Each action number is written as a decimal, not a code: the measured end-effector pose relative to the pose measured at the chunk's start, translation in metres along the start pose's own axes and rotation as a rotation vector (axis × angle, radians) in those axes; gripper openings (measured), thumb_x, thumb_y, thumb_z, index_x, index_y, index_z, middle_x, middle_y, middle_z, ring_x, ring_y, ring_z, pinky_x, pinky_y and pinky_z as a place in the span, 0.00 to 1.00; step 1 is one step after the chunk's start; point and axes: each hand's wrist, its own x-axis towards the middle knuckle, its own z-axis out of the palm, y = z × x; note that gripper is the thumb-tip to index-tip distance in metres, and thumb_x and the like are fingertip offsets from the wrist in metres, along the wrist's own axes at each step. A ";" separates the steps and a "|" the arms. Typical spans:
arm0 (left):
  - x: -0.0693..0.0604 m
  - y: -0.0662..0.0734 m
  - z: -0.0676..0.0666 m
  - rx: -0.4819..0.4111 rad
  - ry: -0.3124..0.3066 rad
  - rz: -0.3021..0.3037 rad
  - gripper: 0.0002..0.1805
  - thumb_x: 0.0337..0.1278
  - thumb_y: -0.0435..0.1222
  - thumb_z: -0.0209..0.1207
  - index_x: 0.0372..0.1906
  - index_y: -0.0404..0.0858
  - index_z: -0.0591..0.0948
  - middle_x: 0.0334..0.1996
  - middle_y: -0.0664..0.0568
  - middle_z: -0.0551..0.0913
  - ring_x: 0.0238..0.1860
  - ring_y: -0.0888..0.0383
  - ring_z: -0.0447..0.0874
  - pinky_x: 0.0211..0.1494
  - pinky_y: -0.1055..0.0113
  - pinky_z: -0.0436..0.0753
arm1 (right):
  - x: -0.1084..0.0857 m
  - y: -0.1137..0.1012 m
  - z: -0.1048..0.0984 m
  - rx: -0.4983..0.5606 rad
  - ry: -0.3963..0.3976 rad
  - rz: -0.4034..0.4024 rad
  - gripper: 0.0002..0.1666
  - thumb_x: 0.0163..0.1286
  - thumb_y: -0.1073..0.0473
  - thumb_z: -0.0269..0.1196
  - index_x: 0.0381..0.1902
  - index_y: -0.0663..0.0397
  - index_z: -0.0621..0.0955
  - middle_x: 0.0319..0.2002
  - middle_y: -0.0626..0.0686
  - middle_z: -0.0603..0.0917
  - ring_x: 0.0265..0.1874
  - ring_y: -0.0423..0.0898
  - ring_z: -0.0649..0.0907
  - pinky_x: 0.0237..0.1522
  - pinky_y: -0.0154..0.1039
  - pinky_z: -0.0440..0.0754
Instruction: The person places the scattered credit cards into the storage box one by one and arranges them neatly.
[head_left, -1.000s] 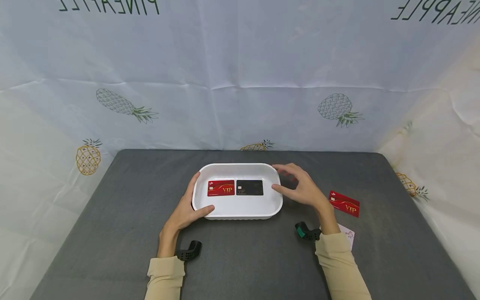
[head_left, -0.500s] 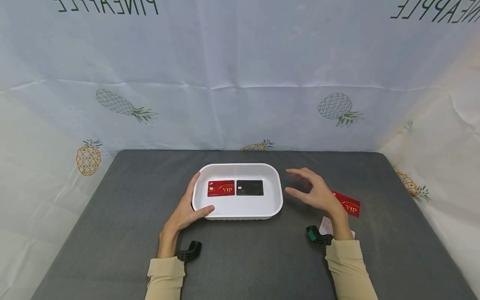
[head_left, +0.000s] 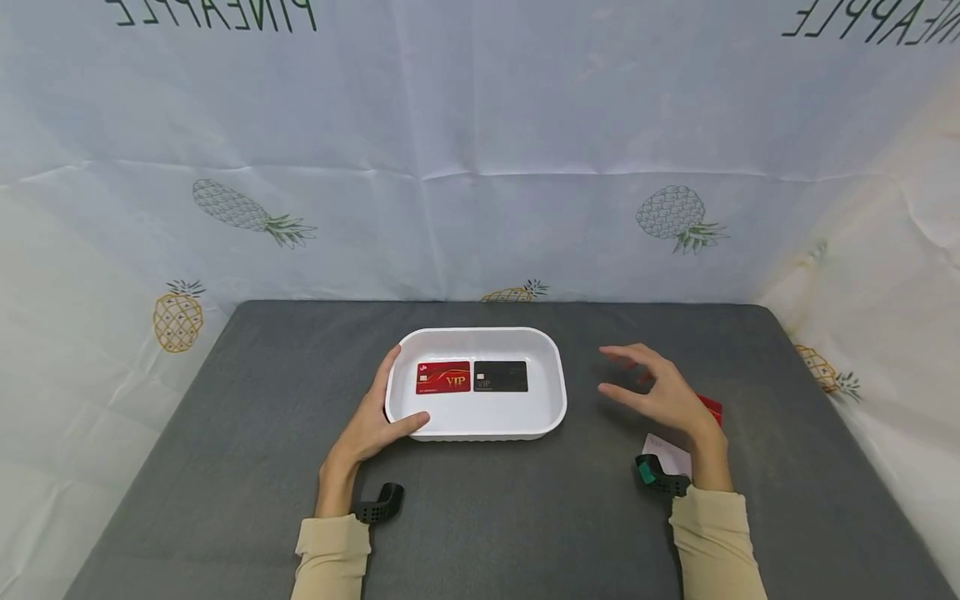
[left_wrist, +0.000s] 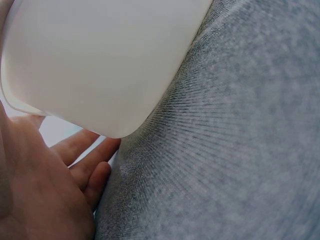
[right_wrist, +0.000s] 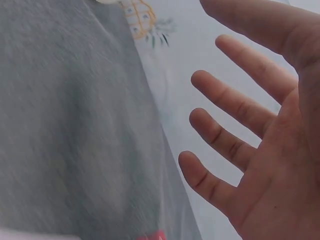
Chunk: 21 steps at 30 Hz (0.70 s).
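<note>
Gripping the white tray [head_left: 480, 418] by its left end: left hand [head_left: 372, 423], thumb over the near rim. Right hand [head_left: 662, 397] empty, fingers spread, mid-air right of the tray. Red card [head_left: 443, 377] and black card [head_left: 501, 377] lie flat inside, side by side. Risk: second red card [head_left: 712, 407] and pale card [head_left: 668, 452] are partly hidden by right wrist and strap [head_left: 663, 477]; dropping low could drag them. Jerking the tray could shift its cards.

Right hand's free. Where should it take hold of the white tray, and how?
Probably the right end of the white tray, by its raised rim, coming in from the right. That end is bare, the right hand hovers open on that side, and the left hand holds the opposite end.
</note>
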 end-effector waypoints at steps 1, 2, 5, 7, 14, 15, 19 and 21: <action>0.000 0.000 0.000 0.001 0.001 -0.002 0.60 0.51 0.40 0.71 0.83 0.52 0.46 0.77 0.42 0.61 0.65 0.41 0.71 0.64 0.43 0.72 | -0.002 0.001 -0.003 -0.005 0.007 -0.001 0.33 0.65 0.57 0.73 0.68 0.50 0.78 0.60 0.56 0.81 0.50 0.45 0.77 0.46 0.45 0.77; 0.000 0.000 0.001 0.001 0.000 -0.004 0.60 0.51 0.40 0.71 0.83 0.52 0.46 0.77 0.42 0.61 0.65 0.41 0.71 0.64 0.43 0.72 | -0.005 0.003 -0.006 -0.007 0.014 -0.002 0.33 0.65 0.58 0.73 0.68 0.50 0.78 0.59 0.56 0.81 0.50 0.43 0.76 0.45 0.44 0.77; 0.001 0.000 0.002 0.002 0.003 -0.013 0.59 0.51 0.40 0.71 0.83 0.52 0.46 0.77 0.43 0.61 0.66 0.42 0.70 0.64 0.42 0.73 | -0.012 0.007 -0.016 0.001 0.026 -0.002 0.33 0.65 0.60 0.72 0.68 0.54 0.77 0.56 0.52 0.80 0.47 0.39 0.76 0.38 0.38 0.75; 0.001 0.001 0.002 0.006 0.005 -0.015 0.59 0.51 0.41 0.71 0.83 0.52 0.46 0.77 0.43 0.61 0.67 0.42 0.70 0.65 0.41 0.72 | -0.018 0.010 -0.021 0.017 0.028 0.001 0.32 0.66 0.61 0.71 0.67 0.56 0.77 0.55 0.48 0.80 0.47 0.37 0.76 0.36 0.35 0.75; 0.001 0.000 0.003 -0.006 0.002 -0.007 0.59 0.51 0.41 0.71 0.83 0.53 0.46 0.78 0.43 0.61 0.67 0.42 0.70 0.65 0.41 0.73 | -0.034 0.025 -0.033 0.046 0.025 0.032 0.33 0.65 0.64 0.71 0.67 0.60 0.76 0.54 0.23 0.74 0.44 0.31 0.81 0.40 0.31 0.81; 0.001 0.000 0.003 -0.009 0.001 -0.007 0.59 0.51 0.41 0.71 0.83 0.53 0.46 0.77 0.43 0.61 0.67 0.42 0.70 0.64 0.42 0.73 | -0.037 0.027 -0.035 0.049 0.026 0.038 0.33 0.65 0.64 0.72 0.67 0.60 0.76 0.54 0.23 0.74 0.44 0.31 0.81 0.39 0.31 0.81; 0.001 0.000 0.002 -0.007 0.001 -0.006 0.59 0.51 0.41 0.71 0.83 0.53 0.46 0.77 0.43 0.61 0.66 0.42 0.70 0.64 0.42 0.73 | -0.045 0.034 -0.041 0.032 0.046 0.062 0.34 0.64 0.64 0.72 0.67 0.60 0.76 0.54 0.27 0.77 0.47 0.28 0.81 0.40 0.30 0.81; 0.001 -0.001 0.001 -0.006 0.002 -0.004 0.59 0.51 0.40 0.71 0.83 0.53 0.46 0.77 0.43 0.62 0.66 0.42 0.71 0.64 0.43 0.73 | -0.049 0.037 -0.044 0.009 0.058 0.079 0.34 0.63 0.63 0.73 0.67 0.59 0.76 0.55 0.35 0.79 0.47 0.26 0.80 0.41 0.29 0.81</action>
